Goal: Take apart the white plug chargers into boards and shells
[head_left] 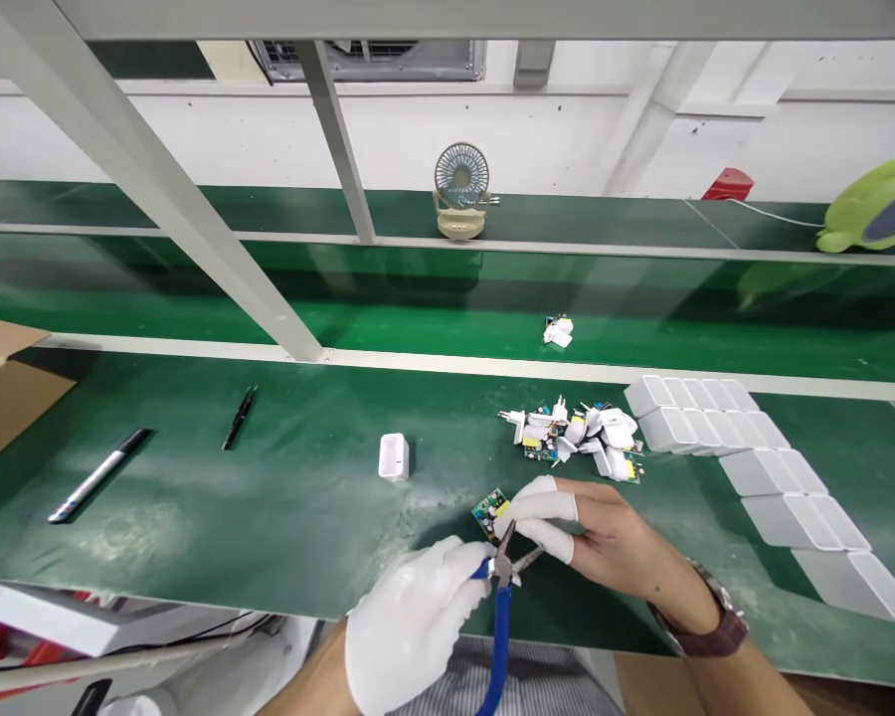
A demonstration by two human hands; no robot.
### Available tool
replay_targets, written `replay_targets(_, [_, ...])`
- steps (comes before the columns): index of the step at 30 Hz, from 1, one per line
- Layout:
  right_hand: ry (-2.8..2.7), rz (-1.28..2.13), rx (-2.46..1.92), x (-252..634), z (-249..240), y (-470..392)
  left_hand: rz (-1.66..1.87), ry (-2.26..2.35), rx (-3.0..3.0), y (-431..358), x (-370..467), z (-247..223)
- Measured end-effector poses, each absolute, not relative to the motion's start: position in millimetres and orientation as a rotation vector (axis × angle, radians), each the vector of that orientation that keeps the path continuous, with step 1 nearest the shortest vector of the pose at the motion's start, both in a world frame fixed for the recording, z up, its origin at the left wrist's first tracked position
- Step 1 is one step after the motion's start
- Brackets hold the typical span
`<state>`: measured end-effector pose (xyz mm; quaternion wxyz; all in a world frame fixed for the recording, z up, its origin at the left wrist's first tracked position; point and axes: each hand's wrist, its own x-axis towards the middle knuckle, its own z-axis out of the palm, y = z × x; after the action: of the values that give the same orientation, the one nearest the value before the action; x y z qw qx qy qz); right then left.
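My left hand (425,622), in a white glove, is closed around a pair of blue-handled pliers (503,567) whose jaws are spread apart. Just beyond the jaws, my right hand (604,532) pinches a small green circuit board (486,509) with a yellow part on it. White finger cots cover the fingertips of that hand, and a watch is on its wrist. The fingers hide part of the board, and I cannot tell whether the jaws touch it. A white plastic charger housing (394,456) stands a little way off to the left.
Behind my right hand lies a pile of circuit boards with white pieces (578,438). Rows of white plastic cases (705,428) stand to the right. A pen (100,475), black tweezers (240,418) and a cardboard box (7,398) are on the left. A small fan (461,189) sits on the shelf.
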<state>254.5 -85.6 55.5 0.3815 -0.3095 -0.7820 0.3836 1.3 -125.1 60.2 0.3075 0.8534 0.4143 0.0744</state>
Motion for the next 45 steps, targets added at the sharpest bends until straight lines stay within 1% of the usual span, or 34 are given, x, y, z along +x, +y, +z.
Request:
replay_targets(4, [-2.054,0.915,-0.868,257,46,-85,0.252,1.107,2.232,-128,-1,59])
replay_targets(7, [-2.049,0.921,-0.943,259,40,-86,0.307,1.215,2.182,-125,-9,68])
replay_targets(11, [-2.007,0.871,-1.043,270,36,-87,0.535,1.470,2.123,-100,-40,86])
replay_targets(14, [-1.997,0.823,-1.159,282,33,-87,0.689,1.775,2.054,-60,-87,81])
replay_targets(17, [-1.972,0.795,-1.231,292,29,-87,0.574,1.999,2.019,-12,-142,52])
replay_targets(19, [-1.931,0.794,-1.262,296,27,-85,0.397,2.043,2.049,14,-175,27])
replay_targets(21, [-1.892,0.804,-1.274,299,27,-82,0.234,2.079,2.088,31,-198,8])
replay_targets(23, [-1.855,0.794,-1.292,301,32,-73,0.154,2.135,2.130,38,-209,-5])
replay_targets(25, [-1.815,0.742,-1.350,304,40,-57,0.207,2.243,2.170,39,-210,-11])
replay_targets(29, [-1.763,0.523,-1.484,316,55,5,0.496,2.444,2.236,31,-200,-17])
replay_targets(33, [-1.825,0.348,-1.599,328,59,86,0.543,2.372,2.300,23,-197,-23])
replay_targets(36, [-1.930,0.261,-1.631,315,47,134,0.509,2.310,2.296,20,-199,-25])
replay_targets(42, [-2.306,0.397,-1.572,228,-3,185,0.488,2.248,2.300,16,-200,-26])
replay_targets(45, [-2.374,0.439,-1.600,197,-15,204,0.499,2.248,2.308,15,-201,-27])
